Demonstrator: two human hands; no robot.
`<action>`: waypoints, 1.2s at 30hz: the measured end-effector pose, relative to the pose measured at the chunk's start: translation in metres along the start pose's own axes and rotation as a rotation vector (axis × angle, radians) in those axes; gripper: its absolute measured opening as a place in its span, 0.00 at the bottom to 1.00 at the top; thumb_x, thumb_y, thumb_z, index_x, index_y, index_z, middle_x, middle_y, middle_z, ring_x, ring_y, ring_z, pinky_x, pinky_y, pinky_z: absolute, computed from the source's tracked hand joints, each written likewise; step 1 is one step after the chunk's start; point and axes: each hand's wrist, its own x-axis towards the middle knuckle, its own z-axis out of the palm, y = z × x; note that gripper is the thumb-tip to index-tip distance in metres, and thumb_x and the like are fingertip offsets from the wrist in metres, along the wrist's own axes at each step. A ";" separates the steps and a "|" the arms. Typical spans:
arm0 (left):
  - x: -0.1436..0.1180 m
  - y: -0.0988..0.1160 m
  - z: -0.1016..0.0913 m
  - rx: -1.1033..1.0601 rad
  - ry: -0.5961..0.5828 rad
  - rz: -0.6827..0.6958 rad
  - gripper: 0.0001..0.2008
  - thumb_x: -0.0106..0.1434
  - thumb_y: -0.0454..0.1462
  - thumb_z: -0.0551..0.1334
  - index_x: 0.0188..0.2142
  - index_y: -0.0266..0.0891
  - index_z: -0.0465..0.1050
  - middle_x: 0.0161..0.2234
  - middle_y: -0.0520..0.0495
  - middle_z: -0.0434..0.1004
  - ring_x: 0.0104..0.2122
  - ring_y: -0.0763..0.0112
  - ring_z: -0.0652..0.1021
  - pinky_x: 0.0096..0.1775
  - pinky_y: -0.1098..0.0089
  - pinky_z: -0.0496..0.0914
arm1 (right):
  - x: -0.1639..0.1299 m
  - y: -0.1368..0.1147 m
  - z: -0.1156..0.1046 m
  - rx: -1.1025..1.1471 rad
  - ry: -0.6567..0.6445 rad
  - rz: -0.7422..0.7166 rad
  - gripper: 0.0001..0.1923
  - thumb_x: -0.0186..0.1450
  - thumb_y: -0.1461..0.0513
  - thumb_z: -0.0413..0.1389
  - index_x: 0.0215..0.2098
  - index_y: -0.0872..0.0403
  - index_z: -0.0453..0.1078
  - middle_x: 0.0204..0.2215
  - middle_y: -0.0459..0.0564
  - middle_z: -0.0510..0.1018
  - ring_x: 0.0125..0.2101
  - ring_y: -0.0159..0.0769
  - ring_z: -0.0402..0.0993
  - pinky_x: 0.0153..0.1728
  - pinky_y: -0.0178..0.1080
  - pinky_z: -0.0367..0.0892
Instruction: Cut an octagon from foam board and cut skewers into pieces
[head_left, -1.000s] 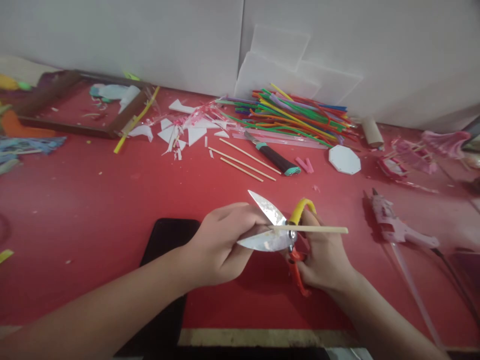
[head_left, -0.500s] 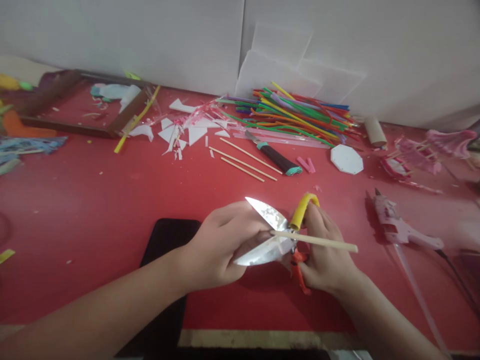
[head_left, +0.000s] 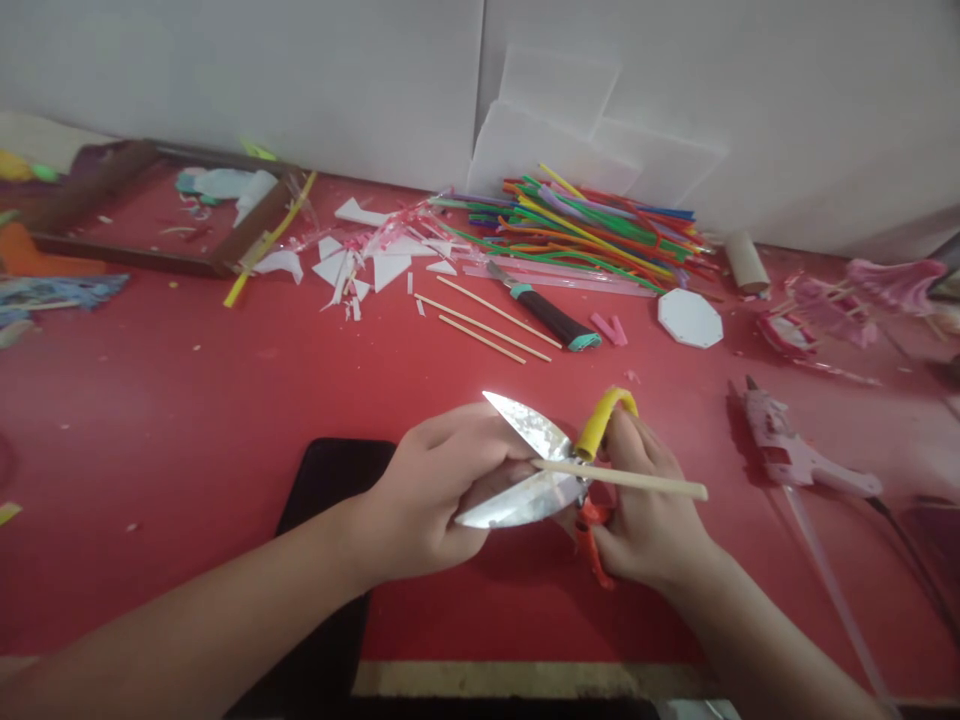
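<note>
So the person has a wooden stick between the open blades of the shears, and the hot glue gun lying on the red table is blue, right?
Not quite. The head view shows the glue gun is pale pink, not blue. The rest holds: the left hand sets the wooden stick between the open blades of the shears, which the right hand grips, above the red table.

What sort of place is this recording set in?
Most likely a hobby or craft table. Coloured straws are piled on the red table by the wall, a pink glue gun lies at the right, and paper offcuts are scattered about.
</note>
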 end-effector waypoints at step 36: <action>0.002 -0.005 0.003 -0.123 -0.016 0.001 0.08 0.64 0.25 0.58 0.32 0.39 0.67 0.22 0.57 0.64 0.22 0.79 0.67 0.25 0.79 0.63 | -0.001 0.006 0.000 0.077 -0.055 0.032 0.12 0.58 0.56 0.55 0.36 0.51 0.60 0.28 0.48 0.68 0.27 0.40 0.64 0.23 0.42 0.62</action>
